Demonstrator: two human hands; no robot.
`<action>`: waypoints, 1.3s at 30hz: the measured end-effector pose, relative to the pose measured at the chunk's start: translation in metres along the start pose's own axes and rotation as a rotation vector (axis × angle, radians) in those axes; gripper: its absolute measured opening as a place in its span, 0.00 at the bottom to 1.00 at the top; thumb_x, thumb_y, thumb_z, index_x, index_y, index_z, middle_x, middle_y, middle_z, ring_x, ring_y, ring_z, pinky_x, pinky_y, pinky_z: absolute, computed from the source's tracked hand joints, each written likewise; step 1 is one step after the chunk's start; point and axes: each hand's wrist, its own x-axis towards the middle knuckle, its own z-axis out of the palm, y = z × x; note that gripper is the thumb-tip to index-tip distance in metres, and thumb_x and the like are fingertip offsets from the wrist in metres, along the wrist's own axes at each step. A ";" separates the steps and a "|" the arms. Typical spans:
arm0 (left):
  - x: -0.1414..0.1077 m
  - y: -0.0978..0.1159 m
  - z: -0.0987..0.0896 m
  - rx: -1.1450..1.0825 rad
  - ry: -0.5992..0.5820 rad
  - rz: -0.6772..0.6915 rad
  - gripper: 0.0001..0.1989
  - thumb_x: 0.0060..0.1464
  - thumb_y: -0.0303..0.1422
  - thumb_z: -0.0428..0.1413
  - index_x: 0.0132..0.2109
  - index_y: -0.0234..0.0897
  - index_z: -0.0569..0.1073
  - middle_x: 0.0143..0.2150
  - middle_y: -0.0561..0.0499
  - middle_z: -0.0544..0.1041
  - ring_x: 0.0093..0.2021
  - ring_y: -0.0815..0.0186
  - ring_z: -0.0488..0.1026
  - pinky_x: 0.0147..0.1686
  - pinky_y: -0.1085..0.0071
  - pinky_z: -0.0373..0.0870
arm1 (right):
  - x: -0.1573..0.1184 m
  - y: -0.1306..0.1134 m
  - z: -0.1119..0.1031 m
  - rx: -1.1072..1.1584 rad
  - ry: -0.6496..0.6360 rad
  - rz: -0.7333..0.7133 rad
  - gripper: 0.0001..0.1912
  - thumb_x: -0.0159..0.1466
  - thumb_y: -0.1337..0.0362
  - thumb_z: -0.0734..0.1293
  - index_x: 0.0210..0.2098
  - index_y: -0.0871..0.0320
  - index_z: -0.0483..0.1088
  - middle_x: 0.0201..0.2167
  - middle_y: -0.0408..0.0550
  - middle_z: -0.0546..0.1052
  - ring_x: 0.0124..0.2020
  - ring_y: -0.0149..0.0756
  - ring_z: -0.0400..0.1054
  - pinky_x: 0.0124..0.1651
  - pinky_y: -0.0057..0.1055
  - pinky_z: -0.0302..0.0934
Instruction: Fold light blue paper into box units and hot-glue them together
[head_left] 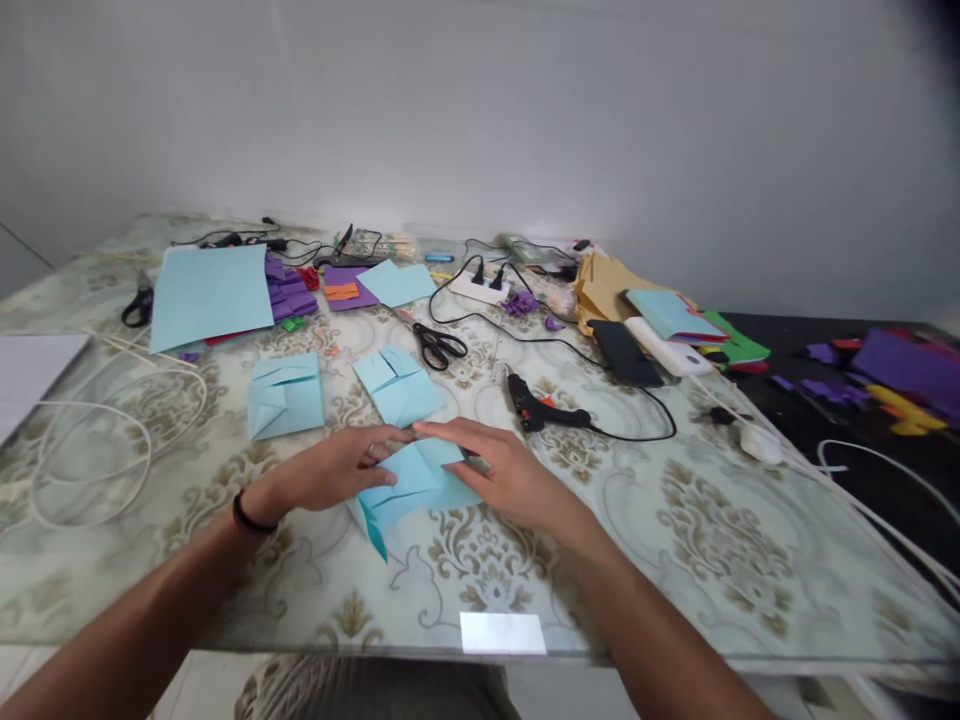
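Observation:
A partly folded light blue paper (411, 482) lies on the table in front of me, with a darker blue-green flap sticking out at its lower left. My left hand (341, 465) is closed on its left side, the thumb across the paper and the fingertips at its far edge. From the other side my right hand (501, 468) grips it, thumb on the right part and fingers reaching over the far edge to meet the left fingertips. Just beyond lies a folded light blue paper piece (397, 385). Another folded blue piece (286, 396) rests to the left.
Black-handled scissors (439, 346) and a black glue gun (544, 405) with its cord lie beyond my hands. A large blue sheet (212, 298) covers purple pieces at back left. A white power strip (480, 288) stands at the back. A white cable (150, 450) loops at left.

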 end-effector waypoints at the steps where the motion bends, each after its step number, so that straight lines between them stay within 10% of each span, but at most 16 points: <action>1: 0.000 0.001 -0.003 0.015 -0.015 0.025 0.17 0.61 0.37 0.58 0.56 0.39 0.75 0.36 0.51 0.79 0.34 0.61 0.74 0.34 0.71 0.67 | 0.000 0.001 0.001 -0.011 -0.019 -0.009 0.33 0.67 0.75 0.63 0.67 0.42 0.66 0.58 0.47 0.77 0.58 0.41 0.72 0.60 0.42 0.66; 7: 0.000 0.003 -0.013 0.073 -0.256 0.120 0.12 0.57 0.36 0.61 0.28 0.38 0.72 0.23 0.55 0.66 0.24 0.66 0.61 0.27 0.72 0.59 | 0.000 0.005 0.018 0.048 -0.089 -0.150 0.28 0.63 0.79 0.63 0.55 0.49 0.79 0.50 0.49 0.79 0.50 0.39 0.76 0.55 0.39 0.70; 17: 0.000 0.002 -0.006 0.043 -0.309 0.111 0.04 0.55 0.33 0.61 0.36 0.38 0.78 0.22 0.57 0.67 0.22 0.68 0.62 0.23 0.74 0.57 | 0.001 0.005 0.026 0.147 -0.154 -0.118 0.15 0.66 0.74 0.68 0.45 0.51 0.83 0.47 0.49 0.80 0.46 0.38 0.77 0.51 0.36 0.71; 23: 0.000 -0.002 -0.010 -0.251 0.025 0.028 0.22 0.64 0.51 0.55 0.51 0.40 0.82 0.37 0.48 0.82 0.38 0.59 0.77 0.36 0.70 0.71 | 0.001 0.004 0.007 0.262 -0.027 0.013 0.04 0.65 0.60 0.74 0.37 0.53 0.82 0.47 0.51 0.79 0.46 0.41 0.76 0.48 0.36 0.71; 28: 0.001 0.004 -0.012 -0.817 0.208 0.084 0.39 0.59 0.62 0.53 0.64 0.36 0.70 0.36 0.43 0.83 0.34 0.52 0.82 0.37 0.60 0.77 | 0.003 0.003 -0.001 0.346 0.361 0.103 0.09 0.66 0.57 0.73 0.34 0.55 0.76 0.42 0.51 0.79 0.46 0.40 0.75 0.48 0.35 0.71; 33: 0.003 0.007 0.011 -0.823 0.384 0.065 0.34 0.57 0.43 0.67 0.65 0.38 0.68 0.53 0.38 0.82 0.43 0.51 0.83 0.47 0.56 0.77 | 0.003 0.006 0.011 0.299 0.510 0.096 0.06 0.67 0.64 0.70 0.34 0.54 0.70 0.44 0.50 0.77 0.47 0.39 0.74 0.49 0.36 0.71; 39: 0.006 -0.002 0.026 -0.654 0.399 0.040 0.17 0.60 0.45 0.64 0.40 0.33 0.80 0.36 0.48 0.82 0.35 0.63 0.77 0.37 0.69 0.74 | 0.000 -0.005 0.015 0.025 0.342 -0.091 0.08 0.64 0.72 0.70 0.39 0.53 0.70 0.45 0.51 0.78 0.48 0.41 0.74 0.52 0.41 0.69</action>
